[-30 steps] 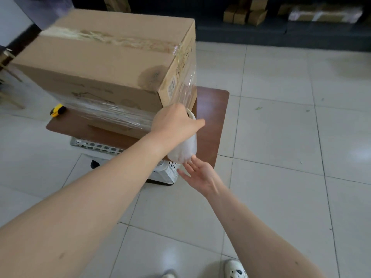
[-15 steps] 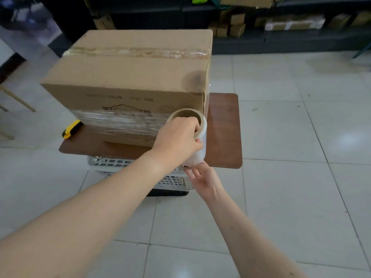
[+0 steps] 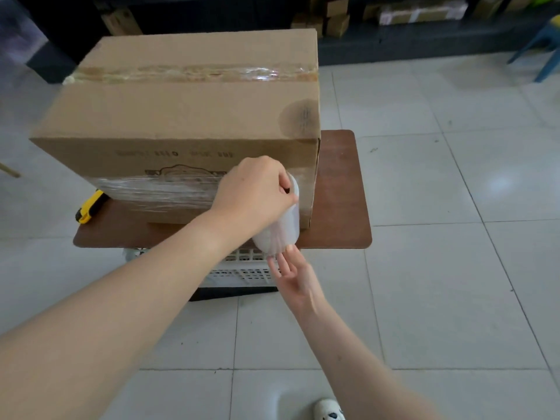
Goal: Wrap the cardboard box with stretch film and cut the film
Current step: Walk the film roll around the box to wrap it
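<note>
Head view: box (image 3: 194, 116) stands on the surface (image 3: 339, 189), film (image 3: 157, 192) banding its lower front. Left hand (image 3: 254, 192) grips the roll (image 3: 281, 231) by its top end, fingers curled, now covering the core that was open to view earlier. Right hand (image 3: 295, 274), fingers straight, touches the roll's underside as before. The roll is tilted at the box's near right corner.

Left hand (image 3: 254, 192) grips film roll (image 3: 281, 231) top against cardboard box (image 3: 188, 116); right hand (image 3: 295, 275) supports bottom.
</note>
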Demonstrator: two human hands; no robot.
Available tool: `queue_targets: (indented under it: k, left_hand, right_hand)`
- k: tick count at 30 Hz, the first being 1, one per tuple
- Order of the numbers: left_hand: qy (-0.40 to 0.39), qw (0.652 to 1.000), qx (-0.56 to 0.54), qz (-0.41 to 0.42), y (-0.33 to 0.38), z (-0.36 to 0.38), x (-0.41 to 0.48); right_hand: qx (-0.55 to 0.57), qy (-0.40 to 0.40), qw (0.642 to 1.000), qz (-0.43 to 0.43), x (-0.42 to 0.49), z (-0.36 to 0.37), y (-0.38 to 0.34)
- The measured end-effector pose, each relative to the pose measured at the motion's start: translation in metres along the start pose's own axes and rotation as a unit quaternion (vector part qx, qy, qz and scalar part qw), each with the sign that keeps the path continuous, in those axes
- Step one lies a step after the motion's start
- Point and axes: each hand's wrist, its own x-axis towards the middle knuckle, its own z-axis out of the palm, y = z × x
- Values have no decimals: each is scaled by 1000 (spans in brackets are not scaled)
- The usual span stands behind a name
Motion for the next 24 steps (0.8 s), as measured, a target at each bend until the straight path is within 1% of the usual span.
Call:
queue_targets:
  k: [3, 7, 11, 15, 20, 22, 24]
  left_hand:
    - [-17, 998, 51, 21, -6, -6, -2]
    - [-44, 998, 8, 36, -30, -13, -7]
    - [-64, 994, -1, 88, -56, -24, -17]
    - [-73, 989, -2, 125, -83, -34, -20]
    - [-79, 988, -10, 135, -95, -38, -15]
    - [-87, 985, -1, 148, -100, -38, -12]
    - [-103, 983, -2, 155, -107, -40, -9]
  right_hand:
    - [0, 14, 1000, 10, 1, 3, 6]
    - [-26, 18, 999, 7, 1, 12, 11]
    - [22, 27, 999, -6, 12, 20, 18]
    - [22, 17, 999, -45, 19, 31, 48]
    - [88, 34, 989, -117, 21, 47, 83]
    - [109, 39, 986, -122, 22, 51, 95]
    - [102, 48, 986, -119, 26, 51, 105]
